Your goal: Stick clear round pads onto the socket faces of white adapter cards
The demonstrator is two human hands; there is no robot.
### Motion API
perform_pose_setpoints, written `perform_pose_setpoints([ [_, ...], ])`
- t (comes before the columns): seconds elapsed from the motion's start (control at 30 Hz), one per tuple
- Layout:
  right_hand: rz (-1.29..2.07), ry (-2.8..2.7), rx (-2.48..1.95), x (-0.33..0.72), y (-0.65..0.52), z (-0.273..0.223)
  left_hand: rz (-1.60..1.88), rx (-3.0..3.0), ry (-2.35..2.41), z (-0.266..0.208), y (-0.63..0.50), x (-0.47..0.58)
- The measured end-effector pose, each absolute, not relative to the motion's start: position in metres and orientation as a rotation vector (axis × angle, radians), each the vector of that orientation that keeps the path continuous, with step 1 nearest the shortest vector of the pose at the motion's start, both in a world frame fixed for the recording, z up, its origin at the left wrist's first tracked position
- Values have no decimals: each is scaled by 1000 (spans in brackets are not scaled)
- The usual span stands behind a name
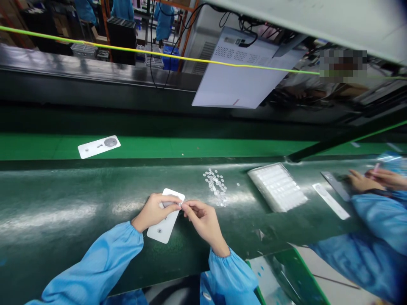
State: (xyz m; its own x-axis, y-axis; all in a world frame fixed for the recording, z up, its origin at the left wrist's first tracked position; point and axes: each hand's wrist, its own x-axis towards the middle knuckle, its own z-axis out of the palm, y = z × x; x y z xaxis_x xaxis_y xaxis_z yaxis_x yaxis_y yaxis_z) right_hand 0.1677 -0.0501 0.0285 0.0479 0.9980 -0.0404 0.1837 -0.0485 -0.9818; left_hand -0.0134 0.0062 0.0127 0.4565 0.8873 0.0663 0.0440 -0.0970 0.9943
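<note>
On the shiny dark-green table [104, 186], my left hand [154, 210] and right hand [205, 220] pinch a tiny whitish piece [180, 204] at a flat white round-cornered panel [168, 224], likely light, stiff and best held by its edges.

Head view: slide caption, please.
Left hand and right hand meet at a white rectangular panel, near small translucent discs on a dark green surface.

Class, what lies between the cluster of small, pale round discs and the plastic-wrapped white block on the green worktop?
In the head view, one small, pale disc lies alone on the worktop between the cluster and the block.
</note>
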Motion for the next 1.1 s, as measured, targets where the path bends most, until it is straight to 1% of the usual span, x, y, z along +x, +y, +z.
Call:
perform_pose_setpoints([
  [0.37,1286,-1193,-1416,169,-45,29,876,1520,833,8,6,-14],
  [0.67,1162,-1254,-1430,161,-45,30,953,1620,850,14,4,-12],
  [1.1,1048,-1350,-1546,155,-38,36,901,1514,845,21,1,-15],
])
